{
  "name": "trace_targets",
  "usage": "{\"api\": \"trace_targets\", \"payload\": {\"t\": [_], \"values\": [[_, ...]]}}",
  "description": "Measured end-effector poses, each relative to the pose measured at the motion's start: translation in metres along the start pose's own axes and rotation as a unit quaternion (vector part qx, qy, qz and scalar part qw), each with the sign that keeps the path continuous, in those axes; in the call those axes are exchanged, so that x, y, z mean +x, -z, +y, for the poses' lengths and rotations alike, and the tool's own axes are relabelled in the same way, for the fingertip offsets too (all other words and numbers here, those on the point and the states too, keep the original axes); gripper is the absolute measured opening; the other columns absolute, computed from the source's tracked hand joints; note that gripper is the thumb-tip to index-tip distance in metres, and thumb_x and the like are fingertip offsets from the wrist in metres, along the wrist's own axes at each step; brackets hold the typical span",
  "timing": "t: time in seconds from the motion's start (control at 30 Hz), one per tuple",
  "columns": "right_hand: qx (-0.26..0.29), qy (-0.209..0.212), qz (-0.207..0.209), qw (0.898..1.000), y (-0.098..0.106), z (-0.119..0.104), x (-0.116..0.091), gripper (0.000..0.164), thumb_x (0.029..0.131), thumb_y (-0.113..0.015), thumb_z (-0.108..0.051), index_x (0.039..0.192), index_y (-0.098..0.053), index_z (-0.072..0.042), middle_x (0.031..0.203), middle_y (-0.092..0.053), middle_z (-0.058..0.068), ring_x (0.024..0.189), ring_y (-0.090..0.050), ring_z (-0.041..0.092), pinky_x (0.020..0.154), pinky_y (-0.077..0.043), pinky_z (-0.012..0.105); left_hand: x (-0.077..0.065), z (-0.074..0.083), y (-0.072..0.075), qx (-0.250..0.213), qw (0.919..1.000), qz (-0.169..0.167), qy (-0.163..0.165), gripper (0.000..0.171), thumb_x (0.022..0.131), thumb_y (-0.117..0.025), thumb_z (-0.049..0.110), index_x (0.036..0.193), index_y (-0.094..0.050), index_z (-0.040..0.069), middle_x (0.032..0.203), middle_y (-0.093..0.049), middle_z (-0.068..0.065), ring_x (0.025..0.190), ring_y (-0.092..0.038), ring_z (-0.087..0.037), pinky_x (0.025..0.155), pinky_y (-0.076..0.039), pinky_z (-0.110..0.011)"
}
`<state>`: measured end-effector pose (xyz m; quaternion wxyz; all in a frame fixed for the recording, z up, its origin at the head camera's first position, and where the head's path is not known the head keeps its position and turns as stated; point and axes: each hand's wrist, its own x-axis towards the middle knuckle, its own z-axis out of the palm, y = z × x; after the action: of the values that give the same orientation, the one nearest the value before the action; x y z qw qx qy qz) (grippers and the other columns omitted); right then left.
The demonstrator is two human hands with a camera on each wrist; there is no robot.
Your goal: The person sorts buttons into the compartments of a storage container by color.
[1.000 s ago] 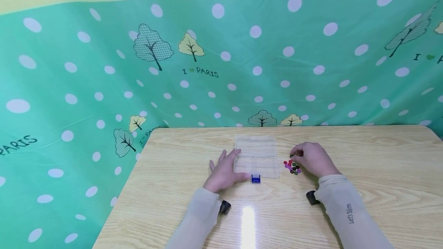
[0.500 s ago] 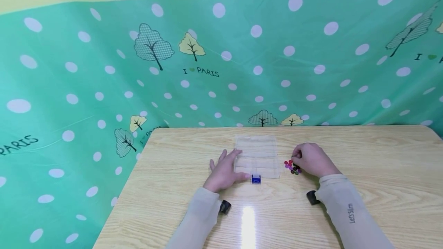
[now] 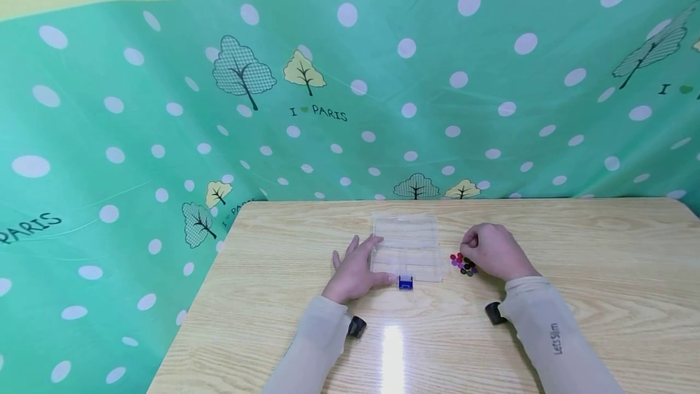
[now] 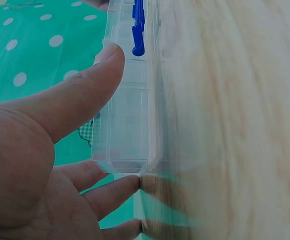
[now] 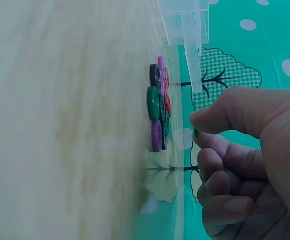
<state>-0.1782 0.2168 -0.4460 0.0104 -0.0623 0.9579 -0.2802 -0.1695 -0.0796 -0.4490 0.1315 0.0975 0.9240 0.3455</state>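
Observation:
A clear plastic box [image 3: 405, 254] with dividers and a blue latch [image 3: 405, 283] at its front lies on the table. My left hand [image 3: 352, 272] is spread round the box's near left corner, thumb by the front side and fingers along the left side. In the left wrist view, the fingertips [image 4: 135, 182] meet the box's corner. To the right of the box is a small group of round buttons [image 3: 463, 264] in red, purple, green and black. My right hand [image 3: 494, 251] hovers just beyond them, pinching a small dark green button [image 5: 196, 133], mostly hidden between thumb and forefinger.
The wooden table [image 3: 306, 224] ends at a green polka-dot cloth [image 3: 350, 108] hung behind it. A black wrist camera [image 3: 357, 326] sits at the left cuff, another black camera [image 3: 494, 313] at the right cuff. Bright glare marks the table's near middle.
My right hand dips slightly toward the buttons, then lifts a little, with its thumb and forefinger kept together. The left hand and box hold still; the head view shifts slightly.

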Motion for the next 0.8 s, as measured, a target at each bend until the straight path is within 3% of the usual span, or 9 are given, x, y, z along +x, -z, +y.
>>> {"api": "trace_targets", "payload": {"t": [0.4,0.8], "values": [[0.01,0.008,0.029,0.999,-0.0002,-0.0028,0.0005,0.01,0.084,-0.064,-0.009,0.089,-0.071,-0.003,0.074,-0.062,0.0,0.063,-0.053,0.015,0.066,-0.048,0.035,-0.0004,0.0007,0.0007,-0.004,1.0,0.002,0.002,0.082,0.079,-0.086,0.033,0.15,-0.046,0.023,0.162,-0.034,-0.003,0.154,-0.01,-0.031,0.115,0.012,-0.066],[0.027,0.006,0.015,1.0,-0.0041,-0.0086,-0.0004,0.017,0.086,-0.065,-0.015,0.095,-0.071,-0.002,0.062,-0.054,-0.001,0.048,-0.046,0.013,0.053,-0.042,0.03,-0.0018,0.0016,0.0016,0.0,1.0,0.001,0.002,0.082,0.079,-0.086,0.033,0.15,-0.045,0.023,0.161,-0.035,-0.003,0.154,-0.01,-0.031,0.116,0.012,-0.066]]}}
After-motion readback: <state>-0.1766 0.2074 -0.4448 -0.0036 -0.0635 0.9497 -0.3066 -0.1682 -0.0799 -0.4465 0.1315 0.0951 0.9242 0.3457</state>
